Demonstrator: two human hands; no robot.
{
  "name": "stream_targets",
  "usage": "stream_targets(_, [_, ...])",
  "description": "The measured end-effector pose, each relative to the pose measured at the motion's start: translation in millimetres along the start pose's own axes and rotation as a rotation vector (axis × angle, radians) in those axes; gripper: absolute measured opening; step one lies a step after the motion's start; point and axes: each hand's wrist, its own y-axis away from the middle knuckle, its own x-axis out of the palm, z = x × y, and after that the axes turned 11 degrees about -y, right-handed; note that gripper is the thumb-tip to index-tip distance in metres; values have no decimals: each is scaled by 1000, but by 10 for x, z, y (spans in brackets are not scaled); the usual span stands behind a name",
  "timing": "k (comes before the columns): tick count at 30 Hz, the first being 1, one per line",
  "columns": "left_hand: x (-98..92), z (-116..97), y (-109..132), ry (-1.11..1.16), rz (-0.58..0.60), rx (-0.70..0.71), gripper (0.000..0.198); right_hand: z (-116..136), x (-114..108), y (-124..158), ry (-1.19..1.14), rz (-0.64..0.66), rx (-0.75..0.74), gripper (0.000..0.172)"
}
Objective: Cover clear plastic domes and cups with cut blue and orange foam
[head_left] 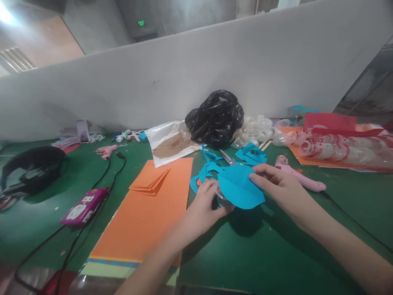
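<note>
My left hand (pixel 205 207) is wrapped round a small clear plastic cup (pixel 221 200), most of it hidden by my fingers and the paper. In my right hand (pixel 274 184), thumb and fingers pinch the right edge of a rounded piece of blue paper (pixel 241 187). That paper is tilted over the cup's opening; whether the two touch, I cannot tell. Just behind lie scissors (pixel 226 157) with their blades showing, among blue paper scraps (pixel 251 153). A pink glue gun (pixel 302 176) rests to the right, beyond my right hand.
Orange sheets (pixel 162 217) lie left of my hands, with folded orange pieces (pixel 152 182) on top. A black plastic bag (pixel 216 116) and clear plastic cups (pixel 256 127) stand at the back. Stacked cups (pixel 337 149) lie right. A purple box (pixel 85 207) sits by black cables at left.
</note>
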Motion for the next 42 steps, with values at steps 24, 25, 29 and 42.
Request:
stream_targets(24, [-310, -245, 187, 346, -45, -337, 46, -14, 134, 0, -26, 87, 30, 51])
stream_targets(25, [-306, -242, 184, 366, -45, -333, 45, -24, 135, -1, -28, 82, 30, 51])
stream_targets(29, [-298, -225, 177, 394, -68, -359, 43, 12, 148, 6, -21, 87, 44, 51])
stream_targets(42, [-224, -176, 122, 536, -83, -440, 40, -150, 115, -54, -44, 105, 172, 41])
